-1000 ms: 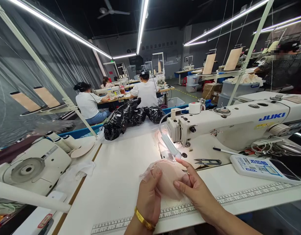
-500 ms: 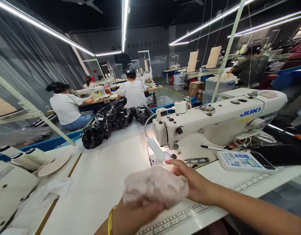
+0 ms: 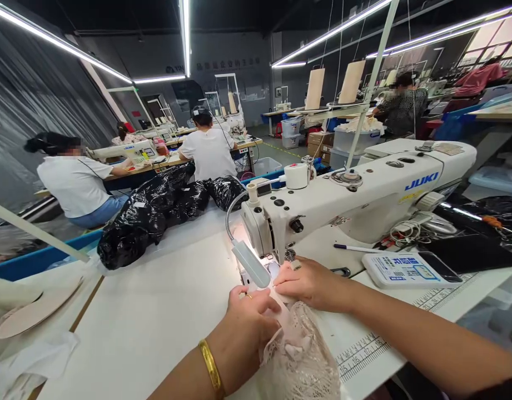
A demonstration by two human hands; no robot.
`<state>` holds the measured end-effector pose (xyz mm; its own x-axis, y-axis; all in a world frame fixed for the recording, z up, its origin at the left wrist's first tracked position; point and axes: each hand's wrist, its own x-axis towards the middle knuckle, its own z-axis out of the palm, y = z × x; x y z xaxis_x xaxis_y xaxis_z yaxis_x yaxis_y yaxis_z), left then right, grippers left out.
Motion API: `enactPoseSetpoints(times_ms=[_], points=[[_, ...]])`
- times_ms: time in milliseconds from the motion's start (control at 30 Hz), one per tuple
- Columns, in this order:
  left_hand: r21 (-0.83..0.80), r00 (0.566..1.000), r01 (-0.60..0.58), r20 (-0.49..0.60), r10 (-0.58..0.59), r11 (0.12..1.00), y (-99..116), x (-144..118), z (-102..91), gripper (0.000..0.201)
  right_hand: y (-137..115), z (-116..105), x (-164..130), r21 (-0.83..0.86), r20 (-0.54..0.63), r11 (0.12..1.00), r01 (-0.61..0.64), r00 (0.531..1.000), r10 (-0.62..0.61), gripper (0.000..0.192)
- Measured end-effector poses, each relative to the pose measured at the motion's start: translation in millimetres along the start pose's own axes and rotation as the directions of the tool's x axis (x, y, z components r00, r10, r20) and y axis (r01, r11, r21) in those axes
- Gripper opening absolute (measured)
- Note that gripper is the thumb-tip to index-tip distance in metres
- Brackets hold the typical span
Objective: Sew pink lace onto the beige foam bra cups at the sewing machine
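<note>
A pale pink lace fabric piece (image 3: 301, 355) hangs from my hands over the table's front edge, its upper end at the needle area of a white JUKI sewing machine (image 3: 364, 194). My left hand (image 3: 251, 328), with a gold bracelet at the wrist, has its fingers curled on the cloth's left side. My right hand (image 3: 308, 283) presses closed fingers on the fabric beside the presser foot, which is mostly hidden. Just above my left fingers is the head of a gooseneck lamp (image 3: 251, 264).
Black plastic bags (image 3: 155, 205) lie along the table's far side. A phone (image 3: 409, 269), a pen (image 3: 356, 248) and partly covered thread snips (image 3: 341, 272) are at the right. A printed ruler (image 3: 364, 353) runs along the front edge. Several people work at machines beyond.
The bunched fabric has been lowered and spread out toward the needle. Both hands have come to the presser foot, the right one moving under the machine head. The view has shifted slightly.
</note>
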<state>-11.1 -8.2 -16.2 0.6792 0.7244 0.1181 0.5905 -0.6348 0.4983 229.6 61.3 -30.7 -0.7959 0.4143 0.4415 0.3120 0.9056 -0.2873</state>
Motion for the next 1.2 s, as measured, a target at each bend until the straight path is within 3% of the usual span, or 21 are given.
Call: enactPoseSetpoints(times_ms=[167,333,467,833,1033,1200], points=[[0.041,0.999,0.043,-0.018,-0.043,0.998,14.9,6.9,-5.9,0.026,4.4,1.3,3.1,-0.063,0.021,0.997,-0.045,0.999,0.046,0.026],[0.055,0.978,0.162,0.125,-0.168,0.985,27.8,15.2,-16.4,0.031,6.4,1.6,4.4,-0.076,-0.001,0.994,-0.077,0.997,0.077,0.024],[0.044,0.968,0.2,0.145,-0.204,0.979,32.9,17.9,-16.4,0.039,6.2,1.0,4.9,-0.052,0.018,0.995,-0.089,0.996,0.09,0.025],[0.023,0.994,0.113,0.007,-0.113,0.993,25.9,12.5,-4.8,0.029,5.3,-2.5,2.7,-0.033,0.052,0.998,-0.054,0.997,0.055,0.028],[0.047,0.986,0.113,0.116,-0.118,0.992,17.2,14.4,-15.3,0.02,7.0,-4.5,0.3,0.016,0.048,0.999,-0.027,0.998,0.027,0.032],[0.025,0.995,0.031,0.094,-0.033,0.999,3.3,17.8,-24.2,0.017,6.3,-5.4,-0.2,0.024,0.036,1.0,-0.003,0.999,0.002,0.033]])
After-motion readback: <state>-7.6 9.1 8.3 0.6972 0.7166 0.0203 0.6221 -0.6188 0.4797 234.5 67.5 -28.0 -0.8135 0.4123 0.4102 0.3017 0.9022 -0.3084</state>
